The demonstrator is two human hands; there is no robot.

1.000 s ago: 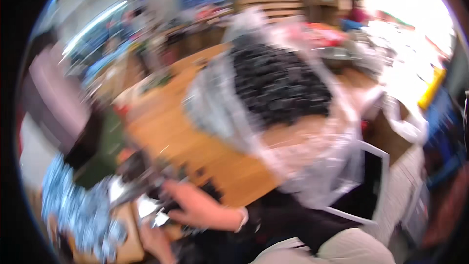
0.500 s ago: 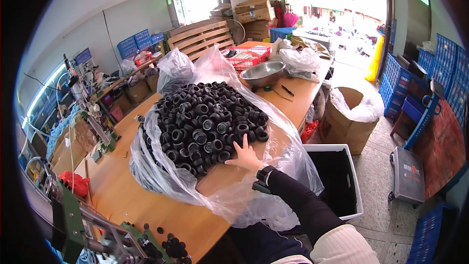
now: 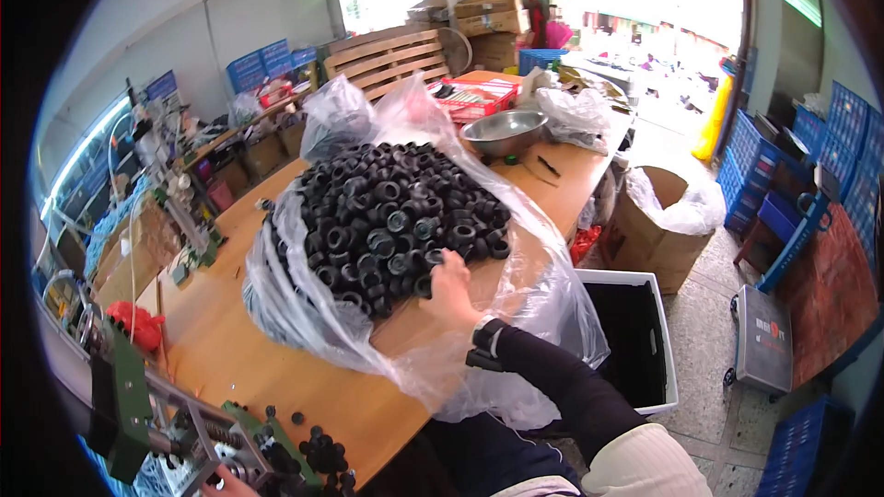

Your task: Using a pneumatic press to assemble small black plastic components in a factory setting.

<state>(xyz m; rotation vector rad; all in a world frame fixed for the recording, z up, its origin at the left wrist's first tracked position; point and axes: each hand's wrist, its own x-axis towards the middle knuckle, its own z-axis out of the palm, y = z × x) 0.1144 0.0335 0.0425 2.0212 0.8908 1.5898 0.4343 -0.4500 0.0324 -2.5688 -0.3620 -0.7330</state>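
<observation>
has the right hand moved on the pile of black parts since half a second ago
Cannot tell: the right hand rests on the near edge of the pile of black rings as before; the camera itself moved.

One head view — looking steeply down, seemingly close above the workbench (image 3: 230,350).

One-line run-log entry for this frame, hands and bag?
right hand in black rings | clear plastic bag open on wooden table | left hand at frame's bottom edge
</observation>
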